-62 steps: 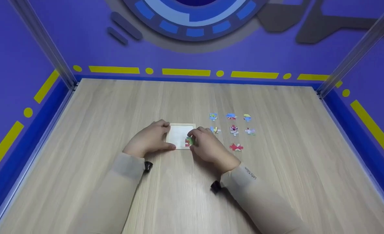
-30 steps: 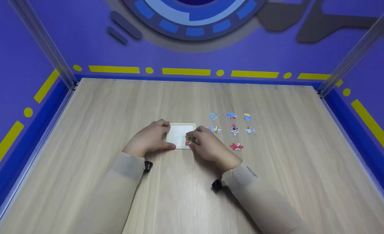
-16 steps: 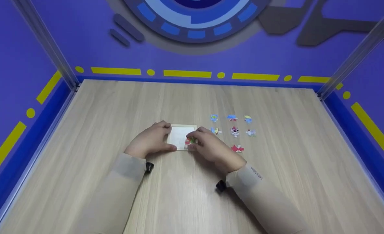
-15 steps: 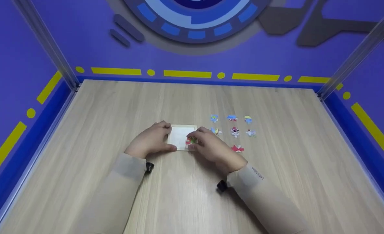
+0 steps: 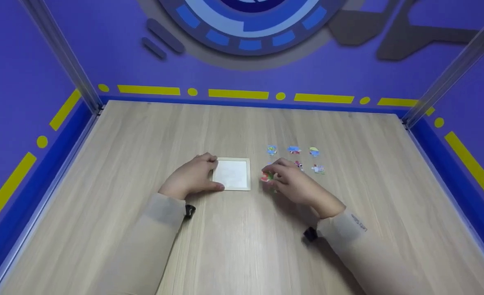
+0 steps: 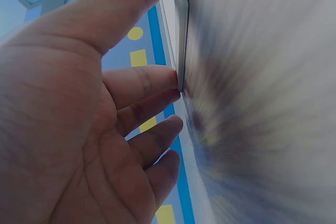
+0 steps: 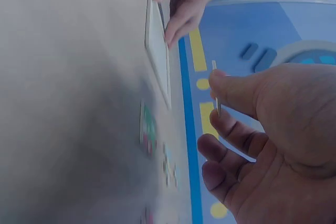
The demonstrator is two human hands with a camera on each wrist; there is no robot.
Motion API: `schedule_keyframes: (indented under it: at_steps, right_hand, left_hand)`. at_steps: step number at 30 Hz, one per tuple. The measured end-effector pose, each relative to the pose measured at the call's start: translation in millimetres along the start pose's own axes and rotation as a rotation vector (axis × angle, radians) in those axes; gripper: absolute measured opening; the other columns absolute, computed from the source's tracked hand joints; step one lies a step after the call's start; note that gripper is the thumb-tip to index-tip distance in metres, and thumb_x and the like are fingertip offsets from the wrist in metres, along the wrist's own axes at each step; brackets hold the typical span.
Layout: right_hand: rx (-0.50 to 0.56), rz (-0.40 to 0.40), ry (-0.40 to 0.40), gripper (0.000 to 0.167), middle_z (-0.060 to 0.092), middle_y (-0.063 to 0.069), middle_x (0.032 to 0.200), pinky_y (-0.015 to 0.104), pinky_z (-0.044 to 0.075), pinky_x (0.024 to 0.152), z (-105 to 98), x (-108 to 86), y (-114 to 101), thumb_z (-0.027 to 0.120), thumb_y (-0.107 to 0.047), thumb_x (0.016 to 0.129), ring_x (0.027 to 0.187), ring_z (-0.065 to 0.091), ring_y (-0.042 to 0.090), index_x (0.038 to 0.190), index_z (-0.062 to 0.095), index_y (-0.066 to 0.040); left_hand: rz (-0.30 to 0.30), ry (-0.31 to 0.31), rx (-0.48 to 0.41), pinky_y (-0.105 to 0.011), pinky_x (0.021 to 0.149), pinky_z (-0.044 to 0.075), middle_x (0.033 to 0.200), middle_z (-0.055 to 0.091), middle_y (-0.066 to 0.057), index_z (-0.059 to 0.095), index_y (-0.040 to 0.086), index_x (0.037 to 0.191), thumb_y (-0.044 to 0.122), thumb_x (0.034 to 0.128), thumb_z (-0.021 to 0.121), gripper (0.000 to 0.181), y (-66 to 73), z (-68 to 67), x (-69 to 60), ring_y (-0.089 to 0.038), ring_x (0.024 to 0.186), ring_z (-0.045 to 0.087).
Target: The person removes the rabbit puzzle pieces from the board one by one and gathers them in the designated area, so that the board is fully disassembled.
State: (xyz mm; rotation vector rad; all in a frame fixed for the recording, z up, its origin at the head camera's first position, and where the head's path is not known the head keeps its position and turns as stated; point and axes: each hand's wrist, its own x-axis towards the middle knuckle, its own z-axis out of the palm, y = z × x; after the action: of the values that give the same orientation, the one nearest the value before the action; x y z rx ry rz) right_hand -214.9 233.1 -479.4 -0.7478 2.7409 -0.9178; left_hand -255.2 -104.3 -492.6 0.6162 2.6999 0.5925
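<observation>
My left hand [image 5: 192,176] grips the left side of a shallow square puzzle tray [image 5: 248,176], thumb at the near corner and fingers at the far one. The tray has a pale wooden rim and a bare white bottom. Just right of it, my right hand [image 5: 297,182] pinches a red and green jigsaw piece [image 5: 265,176] between thumb and fingertip. The right wrist view shows this held jigsaw piece [image 7: 214,65] edge-on, raised off the table. Below that hand lies another jigsaw piece [image 7: 148,124], green and red, largely hidden in the head view.
Several jigsaw pieces lie in rows on the wooden table [image 5: 225,246], including a blue one [image 5: 271,150], a blue and red one [image 5: 294,150], a yellow and blue one [image 5: 314,151] and a pale one [image 5: 318,169]. Blue panels [image 5: 242,73] wall the back and sides.
My right hand has lifted the red and green jigsaw piece from the tray's near right corner and carried it right, past the rim. My left hand keeps its grip on the tray.
</observation>
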Motion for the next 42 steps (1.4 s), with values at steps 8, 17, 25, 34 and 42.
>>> schedule_keyframes:
  at_steps: [8, 17, 25, 34, 42]
  right_hand:
    - [0.003, 0.025, 0.008, 0.035, 0.067, 0.013, 0.145, 0.062, 0.059, 0.115, -19.7, -32.8, 30.7, 0.070, -0.016, 0.113, 0.142, 0.062, 0.042, 0.148, 0.072, -0.008]
    - [-0.010, 0.081, 0.035, 0.036, 0.069, 0.005, 0.141, 0.056, 0.059, 0.114, -36.2, -60.2, 59.6, 0.073, -0.012, 0.111, 0.132, 0.066, 0.030, 0.147, 0.075, -0.015]
    - [0.021, 0.161, 0.063, 0.039, 0.070, 0.004, 0.140, 0.042, 0.058, 0.105, -48.8, -72.4, 70.7, 0.076, -0.016, 0.109, 0.124, 0.064, 0.026, 0.148, 0.075, -0.018]
    - [0.018, 0.157, 0.080, 0.043, 0.071, 0.005, 0.142, 0.027, 0.054, 0.096, -58.0, -80.9, 86.0, 0.075, -0.008, 0.108, 0.121, 0.065, 0.025, 0.150, 0.074, -0.015]
    - [0.042, 0.221, 0.062, 0.043, 0.070, 0.006, 0.144, 0.020, 0.052, 0.094, -63.9, -89.9, 102.0, 0.074, -0.010, 0.109, 0.121, 0.063, 0.025, 0.151, 0.073, -0.018]
  left_hand:
    - [-0.013, -0.015, -0.003, -0.051, 0.141, 0.036, 0.180, 0.044, -0.014, 0.051, 0.000, 0.168, 0.049, 0.0983, 0.088, 0.093, 1.8, 0.5, 1.8, -0.037, 0.170, 0.039]
    - [-0.028, -0.009, -0.005, -0.051, 0.142, 0.036, 0.182, 0.042, -0.013, 0.050, 0.002, 0.169, 0.049, 0.0985, 0.088, 0.093, 2.7, -1.5, 2.6, -0.037, 0.171, 0.038]
    - [-0.040, -0.008, -0.026, -0.052, 0.142, 0.035, 0.182, 0.042, -0.013, 0.051, 0.002, 0.169, 0.048, 0.0979, 0.089, 0.093, 2.7, -1.6, 1.3, -0.037, 0.171, 0.038]
    - [-0.023, -0.007, -0.007, -0.053, 0.141, 0.036, 0.179, 0.046, -0.014, 0.053, 0.001, 0.167, 0.049, 0.0979, 0.089, 0.091, 1.6, -0.5, -0.6, -0.039, 0.170, 0.040]
    - [-0.012, -0.003, 0.013, -0.053, 0.140, 0.037, 0.178, 0.048, -0.014, 0.054, 0.001, 0.166, 0.050, 0.0977, 0.088, 0.091, 2.3, 0.1, -0.2, -0.038, 0.169, 0.041]
